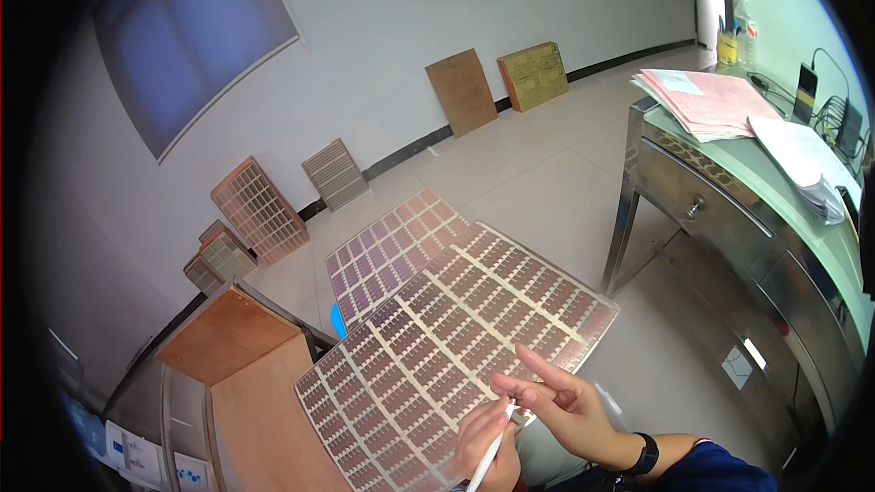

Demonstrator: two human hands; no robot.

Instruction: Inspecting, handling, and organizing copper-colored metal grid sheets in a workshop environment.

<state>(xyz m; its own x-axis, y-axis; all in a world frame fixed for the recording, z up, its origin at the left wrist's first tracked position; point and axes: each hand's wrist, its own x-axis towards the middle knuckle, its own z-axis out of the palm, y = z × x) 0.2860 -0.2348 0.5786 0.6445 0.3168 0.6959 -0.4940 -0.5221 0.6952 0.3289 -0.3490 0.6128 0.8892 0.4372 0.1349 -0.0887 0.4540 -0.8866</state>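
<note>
The person's left hand (485,448), low and right of centre, is closed around a slim white pen-like tool (489,462) that slants up to the right. The right hand (579,412) meets its upper end with fingers partly spread, one stretched upward; the thumb and another finger draw close together there, though I cannot tell whether they pinch anything. A black band (645,454) circles the right wrist, below a dark blue sleeve (715,472).

Just beyond both hands, a large flat panel (441,328) lies tilted, its rows of dark reddish-brown blocks divided by pale strips. A second, similar panel (378,260) shows past its far edge, with a bit of something blue (337,321) beside it.

To the left is a wooden chair (260,405); at lower left, white packages (137,457) with blue marks, contents hidden.

To the right, a tabletop (758,162) of pale green has a closed drawer (706,202) beneath. On it are pink papers (729,98), white sheets (795,150) and, at the far end, a yellow cup (726,49) holding pens, beside a clear bottle (747,44) whose contents are too small to tell.

Along the far wall lean more panels (260,210).
</note>
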